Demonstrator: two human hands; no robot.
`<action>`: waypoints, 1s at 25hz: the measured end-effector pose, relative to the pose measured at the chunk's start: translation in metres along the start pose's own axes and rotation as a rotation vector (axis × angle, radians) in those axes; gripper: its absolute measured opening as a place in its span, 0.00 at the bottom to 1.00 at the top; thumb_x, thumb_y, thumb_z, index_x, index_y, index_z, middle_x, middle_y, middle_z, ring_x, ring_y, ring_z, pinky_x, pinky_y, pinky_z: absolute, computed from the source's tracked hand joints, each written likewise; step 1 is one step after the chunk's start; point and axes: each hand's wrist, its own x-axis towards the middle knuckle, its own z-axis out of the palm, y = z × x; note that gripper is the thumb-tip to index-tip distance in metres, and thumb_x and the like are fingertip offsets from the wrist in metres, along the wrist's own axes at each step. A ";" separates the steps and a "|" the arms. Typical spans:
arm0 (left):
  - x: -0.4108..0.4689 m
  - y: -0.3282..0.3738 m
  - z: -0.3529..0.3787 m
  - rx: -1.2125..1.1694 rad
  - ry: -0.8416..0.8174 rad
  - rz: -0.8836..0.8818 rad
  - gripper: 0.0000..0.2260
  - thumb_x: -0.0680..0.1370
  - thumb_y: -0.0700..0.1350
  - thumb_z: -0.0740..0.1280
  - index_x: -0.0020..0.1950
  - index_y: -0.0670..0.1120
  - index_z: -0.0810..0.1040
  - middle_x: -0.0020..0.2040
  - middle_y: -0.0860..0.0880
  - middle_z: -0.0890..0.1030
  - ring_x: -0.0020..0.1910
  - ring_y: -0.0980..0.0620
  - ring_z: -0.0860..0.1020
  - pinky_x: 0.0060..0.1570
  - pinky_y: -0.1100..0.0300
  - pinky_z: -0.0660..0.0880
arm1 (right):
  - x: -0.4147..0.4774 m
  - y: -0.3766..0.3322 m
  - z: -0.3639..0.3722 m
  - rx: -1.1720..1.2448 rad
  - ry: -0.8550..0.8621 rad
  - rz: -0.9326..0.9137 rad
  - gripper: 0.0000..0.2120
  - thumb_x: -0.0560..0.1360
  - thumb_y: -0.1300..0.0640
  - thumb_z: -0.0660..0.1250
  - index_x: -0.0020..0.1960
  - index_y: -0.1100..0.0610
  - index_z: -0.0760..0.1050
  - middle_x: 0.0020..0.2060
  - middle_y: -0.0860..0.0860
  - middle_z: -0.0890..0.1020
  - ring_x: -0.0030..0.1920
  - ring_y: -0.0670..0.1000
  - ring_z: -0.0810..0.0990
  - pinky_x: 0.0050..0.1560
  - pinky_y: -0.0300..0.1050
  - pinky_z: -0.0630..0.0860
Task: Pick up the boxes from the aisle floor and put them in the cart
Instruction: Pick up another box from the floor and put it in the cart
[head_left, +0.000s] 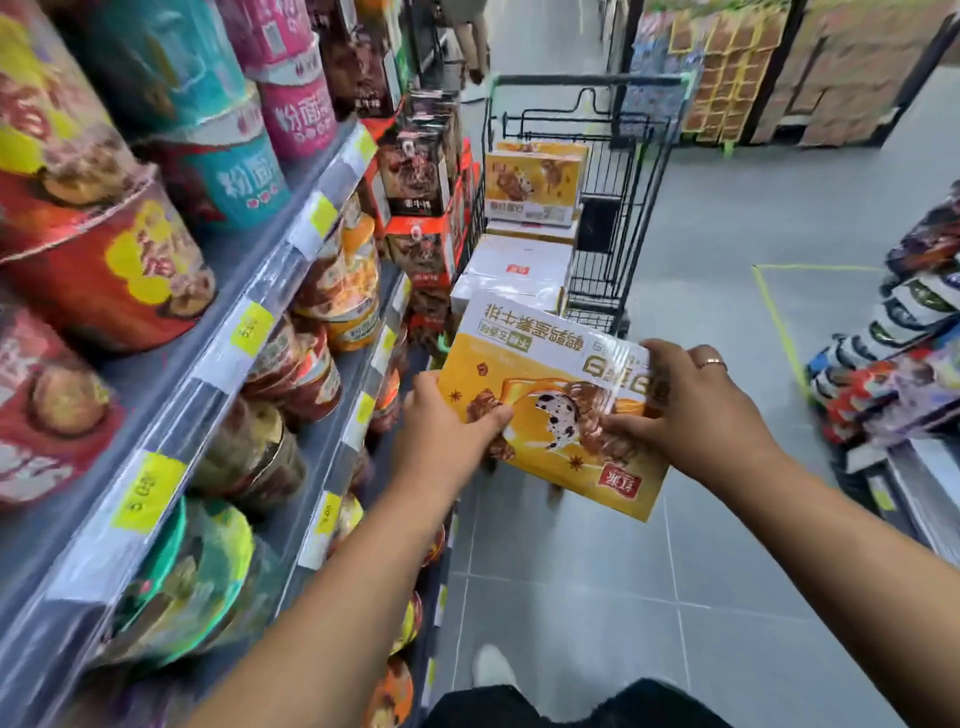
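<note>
Between both hands, raised above the grey aisle floor (571, 597) and just short of the cart, the yellow box (550, 415) is held tilted, its printed face toward the camera. The left hand (447, 421) grips its left edge, thumb on the face and fingers underneath. The right hand (696, 410) grips the right side, thumb on the face and fingers curled over the far edge. To do this step cleanly, I judge it best to keep both grips, carry the box forward, clear the near rim and lay it flat so it cannot slide off the stack. The black wire cart (631, 218) ahead appears to hold several boxes: white cartons (519, 260) stacked low, and another yellow carton (532, 187) standing upright on them. The near top of the white stack looks like the free spot. Shelves of noodle bowls (104, 249) run along the left.
</note>
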 end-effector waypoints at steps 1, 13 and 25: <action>0.026 0.005 0.005 0.015 -0.022 0.000 0.33 0.66 0.63 0.75 0.64 0.51 0.66 0.58 0.49 0.77 0.54 0.46 0.78 0.52 0.49 0.77 | 0.024 -0.002 0.000 0.007 -0.002 0.019 0.39 0.64 0.42 0.77 0.70 0.45 0.64 0.59 0.54 0.69 0.57 0.57 0.76 0.54 0.49 0.72; 0.294 0.088 0.103 0.021 0.028 -0.067 0.34 0.69 0.60 0.75 0.68 0.47 0.65 0.61 0.47 0.76 0.58 0.44 0.77 0.55 0.51 0.75 | 0.338 0.026 -0.005 -0.022 -0.054 -0.011 0.42 0.64 0.38 0.76 0.72 0.46 0.62 0.61 0.53 0.69 0.57 0.57 0.77 0.55 0.50 0.74; 0.524 0.103 0.181 0.049 -0.057 -0.238 0.32 0.71 0.57 0.75 0.66 0.45 0.65 0.61 0.45 0.78 0.62 0.41 0.75 0.61 0.50 0.71 | 0.582 0.020 0.032 -0.124 -0.078 -0.047 0.41 0.64 0.41 0.78 0.71 0.49 0.63 0.61 0.56 0.70 0.57 0.60 0.76 0.56 0.52 0.74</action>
